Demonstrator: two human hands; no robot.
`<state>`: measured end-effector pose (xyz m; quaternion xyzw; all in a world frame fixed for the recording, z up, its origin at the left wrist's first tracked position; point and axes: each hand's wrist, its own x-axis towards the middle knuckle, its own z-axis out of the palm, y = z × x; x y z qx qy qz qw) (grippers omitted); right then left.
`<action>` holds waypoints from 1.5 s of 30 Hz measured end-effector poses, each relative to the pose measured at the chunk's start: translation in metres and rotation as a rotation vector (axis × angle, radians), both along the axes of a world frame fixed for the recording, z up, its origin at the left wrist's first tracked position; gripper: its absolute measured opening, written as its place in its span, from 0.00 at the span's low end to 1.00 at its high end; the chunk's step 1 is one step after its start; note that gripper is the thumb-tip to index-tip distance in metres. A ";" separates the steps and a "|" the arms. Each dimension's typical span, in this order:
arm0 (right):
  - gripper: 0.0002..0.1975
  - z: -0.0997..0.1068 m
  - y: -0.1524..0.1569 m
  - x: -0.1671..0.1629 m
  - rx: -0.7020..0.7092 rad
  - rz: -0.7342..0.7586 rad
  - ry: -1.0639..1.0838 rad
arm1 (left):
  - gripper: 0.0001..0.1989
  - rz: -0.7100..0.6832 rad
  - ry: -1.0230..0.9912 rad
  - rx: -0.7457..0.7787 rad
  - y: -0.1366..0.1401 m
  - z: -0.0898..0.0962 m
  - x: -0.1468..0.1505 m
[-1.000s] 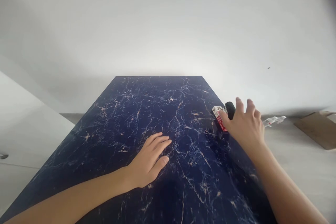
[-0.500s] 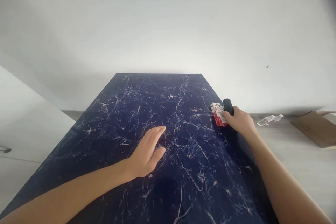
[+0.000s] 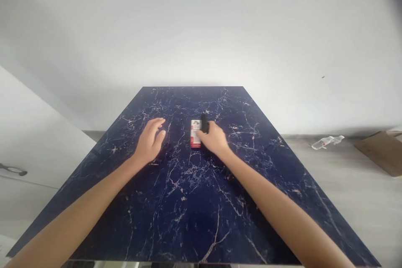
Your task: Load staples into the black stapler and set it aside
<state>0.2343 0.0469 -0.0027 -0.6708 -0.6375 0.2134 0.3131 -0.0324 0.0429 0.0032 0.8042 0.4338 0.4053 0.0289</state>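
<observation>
My right hand (image 3: pixel 216 137) is closed around a small red and white box (image 3: pixel 195 134) and a black cylindrical thing (image 3: pixel 204 123) beside it. The thumb lies across the box's face, and the fingers behind the black thing are mostly hidden. Both things are over the middle of the dark blue marbled table (image 3: pixel 194 213); whether they touch its surface I cannot tell. To the left of the box, my left hand (image 3: pixel 150 140) holds nothing, its thumb apart from its bent fingers, hovering over or resting on the table.
A pale wall (image 3: pixel 201 29) stands behind the table's far edge. On the floor to the right lie a clear plastic bottle (image 3: pixel 323 142) and a brown cardboard box (image 3: pixel 381 150). At the far left is a white surface with a dark handle-like piece (image 3: pixel 14 170).
My right hand has brought the box and the black thing from the table's right edge to its middle. My left hand has moved left and farther from me.
</observation>
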 end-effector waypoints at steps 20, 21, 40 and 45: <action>0.24 -0.018 0.081 -0.119 0.191 0.423 0.135 | 0.23 0.008 0.110 -0.295 0.051 -0.016 -0.078; 0.23 -0.018 0.084 -0.119 0.172 0.482 0.142 | 0.26 -0.028 0.123 -0.324 0.050 -0.016 -0.077; 0.15 -0.016 0.087 -0.111 0.135 0.453 0.193 | 0.32 -0.107 0.254 -0.485 0.041 -0.007 -0.066; 0.19 -0.014 0.088 -0.105 0.201 0.468 0.133 | 0.32 -0.117 0.261 -0.555 0.048 -0.005 -0.071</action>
